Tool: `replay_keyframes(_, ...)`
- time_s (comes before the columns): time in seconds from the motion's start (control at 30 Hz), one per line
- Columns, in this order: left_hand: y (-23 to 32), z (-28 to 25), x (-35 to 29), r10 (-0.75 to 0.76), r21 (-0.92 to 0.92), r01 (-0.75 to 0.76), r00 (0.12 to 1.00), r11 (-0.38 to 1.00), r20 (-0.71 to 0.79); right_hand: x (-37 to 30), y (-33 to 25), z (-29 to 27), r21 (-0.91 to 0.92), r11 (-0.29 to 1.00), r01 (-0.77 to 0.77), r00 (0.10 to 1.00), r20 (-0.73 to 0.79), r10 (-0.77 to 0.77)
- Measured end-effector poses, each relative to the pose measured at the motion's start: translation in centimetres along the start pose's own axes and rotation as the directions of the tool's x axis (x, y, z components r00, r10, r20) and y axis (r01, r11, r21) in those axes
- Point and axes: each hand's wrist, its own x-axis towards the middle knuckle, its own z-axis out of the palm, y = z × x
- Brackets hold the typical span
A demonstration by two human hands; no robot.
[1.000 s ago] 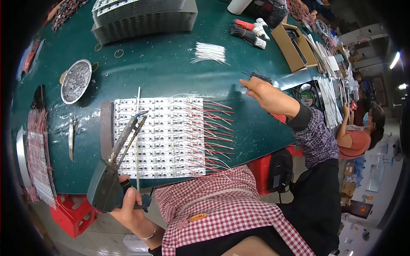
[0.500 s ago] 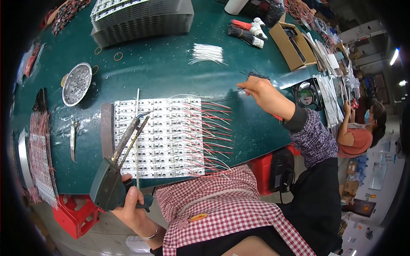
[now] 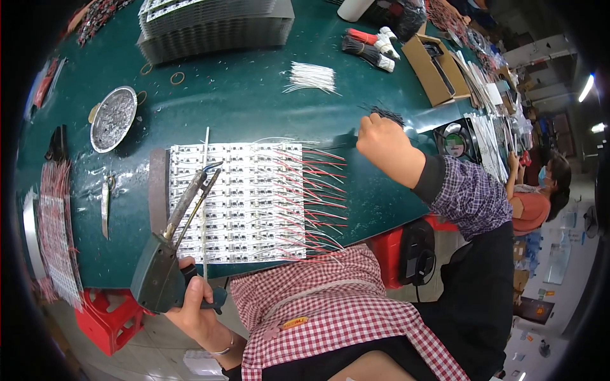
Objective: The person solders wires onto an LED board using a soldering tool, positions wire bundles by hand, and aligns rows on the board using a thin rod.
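Note:
My left hand is wrapped round the handle of a dark green soldering gun. The gun's bent tip reaches over the left part of a panel of white circuit boards. Red and white wires stick out from the panel's right edge. A thin pale strip lies upright across the boards. Beyond the panel's upper right corner, my right hand is closed just in front of a small pile of black wires. Its fingertips are turned away, so what they pinch is hidden.
A bundle of white wires lies on the green table. At left are a metal bowl of grey scraps, scissors and wired boards. Stacked panels stand behind. At right are a cardboard box, a fan and a co-worker.
My right hand has turned and drawn slightly nearer, its fingertips now out of sight. The dark wire end seen at them before no longer shows. My left hand keeps the soldering gun nearly still.

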Motion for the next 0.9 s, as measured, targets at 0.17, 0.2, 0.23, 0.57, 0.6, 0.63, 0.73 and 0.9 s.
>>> replay_keyframes(0.17,0.1,0.4,0.3,-0.021,-0.005,0.021,0.999,1.0,0.03,0.6,-1.5,0.3,-0.085,0.994,0.074,0.997,0.017,-0.073)
replay_keyframes(0.2,0.2,0.3,0.2,-0.016,-0.007,0.016,1.0,1.0,0.021,0.8,-1.3,0.1,-0.088,0.993,0.08,0.997,0.01,-0.08)
replay_keyframes(0.23,0.2,0.3,0.2,-0.026,-0.017,0.026,1.0,1.0,0.017,1.0,-1.1,-0.1,-0.085,0.994,0.068,0.997,0.027,-0.066)
replay_keyframes(0.57,0.4,0.9,0.5,-0.043,-0.008,0.043,0.999,0.999,-0.014,2.4,0.5,-2.4,0.351,0.936,-0.014,0.977,-0.196,0.088)
replay_keyframes(0.6,0.4,1.2,0.6,-0.047,-0.001,0.047,0.999,0.999,-0.027,2.9,0.5,-3.0,0.358,0.934,-0.002,0.977,-0.196,0.078)
replay_keyframes(0.63,0.5,1.5,0.7,-0.049,0.01,0.049,0.998,0.999,-0.03,3.5,0.3,-3.6,0.54,0.841,0.02,0.951,-0.27,0.151)
replay_keyframes(0.73,0.9,2.9,1.1,-0.087,-0.012,0.087,0.996,0.996,-0.018,5.2,-1.8,-4.3,0.745,0.66,0.098,0.903,-0.346,0.256)
replay_keyframes(0.9,1.1,4.0,1.2,-0.108,0.065,0.107,0.994,0.992,0.017,7.6,-6.4,-3.9,0.855,0.465,0.23,0.808,-0.434,0.398)
